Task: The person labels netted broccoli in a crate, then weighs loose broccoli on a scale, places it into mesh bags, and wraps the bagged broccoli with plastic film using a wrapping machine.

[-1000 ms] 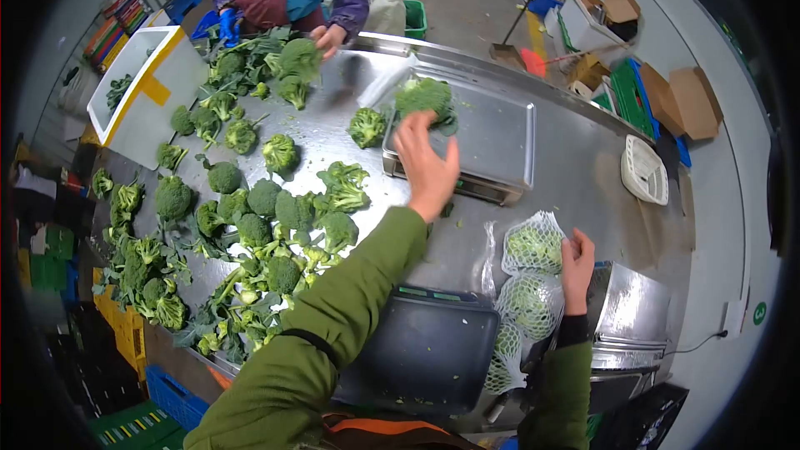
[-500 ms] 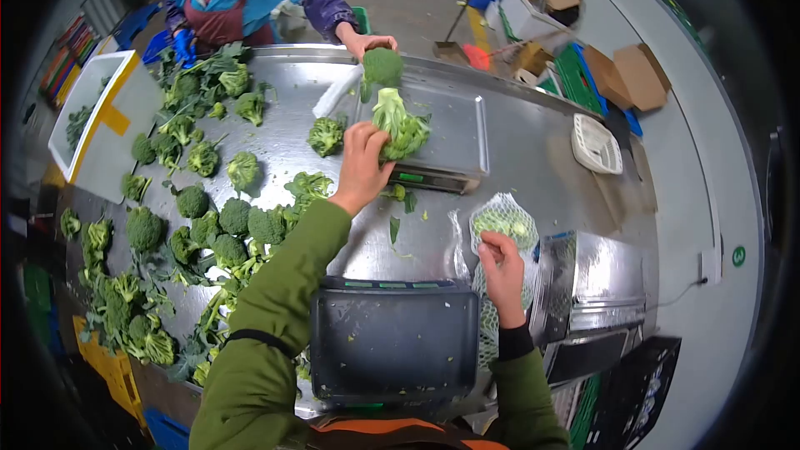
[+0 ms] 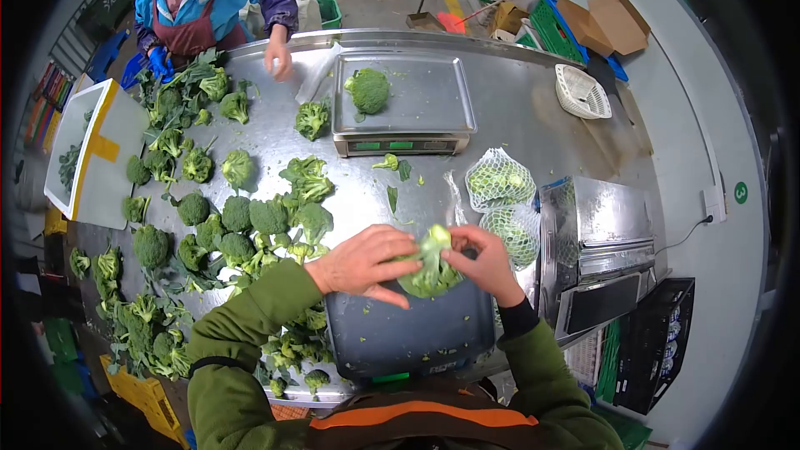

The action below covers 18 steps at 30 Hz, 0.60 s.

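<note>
One broccoli head (image 3: pixel 432 271), its pale stem pointing up, is held over the dark grey tray (image 3: pixel 408 333). My right hand (image 3: pixel 487 262) grips it from the right with thumb and fingers. On its left side is my left hand (image 3: pixel 367 262), fingers spread, the fingertips touching or very near the florets. Another broccoli head (image 3: pixel 368 91) lies on the metal pan of the scale (image 3: pixel 433 108), and one more (image 3: pixel 312 119) is on the table left of the scale.
Many broccoli heads (image 3: pixel 236 213) cover the left side of the metal table. White-netted broccoli (image 3: pixel 500 181) lies right of centre, beside a metal machine (image 3: pixel 612 217). A co-worker (image 3: pixel 200 0) stands at the far left edge. A white basket (image 3: pixel 582 92) is at the back right.
My left hand has come back from the scale with a broccoli head, and my right hand has joined it over the tray. The co-worker's hand has withdrawn leftward, leaving a head on the scale.
</note>
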{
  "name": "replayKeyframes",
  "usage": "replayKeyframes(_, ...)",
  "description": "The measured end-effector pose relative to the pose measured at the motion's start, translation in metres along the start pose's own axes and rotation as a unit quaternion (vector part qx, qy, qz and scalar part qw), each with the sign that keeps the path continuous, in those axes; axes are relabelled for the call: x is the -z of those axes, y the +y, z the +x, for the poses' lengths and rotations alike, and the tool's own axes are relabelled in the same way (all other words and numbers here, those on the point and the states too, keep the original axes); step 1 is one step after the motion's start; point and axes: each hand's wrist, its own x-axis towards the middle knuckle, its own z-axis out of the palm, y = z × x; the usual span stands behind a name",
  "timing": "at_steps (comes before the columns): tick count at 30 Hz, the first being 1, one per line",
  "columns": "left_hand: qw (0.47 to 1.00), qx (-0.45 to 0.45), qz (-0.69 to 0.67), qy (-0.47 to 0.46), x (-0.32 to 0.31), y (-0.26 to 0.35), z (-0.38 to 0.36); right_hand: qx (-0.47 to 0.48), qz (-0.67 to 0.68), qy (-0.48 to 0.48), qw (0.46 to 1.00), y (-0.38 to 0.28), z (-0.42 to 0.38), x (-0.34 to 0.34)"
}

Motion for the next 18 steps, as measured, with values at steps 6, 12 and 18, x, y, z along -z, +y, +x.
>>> replayKeyframes(6,0.785,0.481,0.127,0.368,0.002,-0.153,0.032,-0.032,-0.009,-0.033,0.999,0.014,-0.037,0.009)
replayKeyframes(12,0.645,0.699,0.003,0.309,0.022,-0.296,0.061,0.007,-0.099,-0.054,0.994,0.0,-0.045,0.017)
replayKeyframes(18,0.77,0.57,-0.012,0.287,0.003,-0.248,0.059,0.008,-0.15,-0.097,0.984,-0.007,-0.05,0.016)
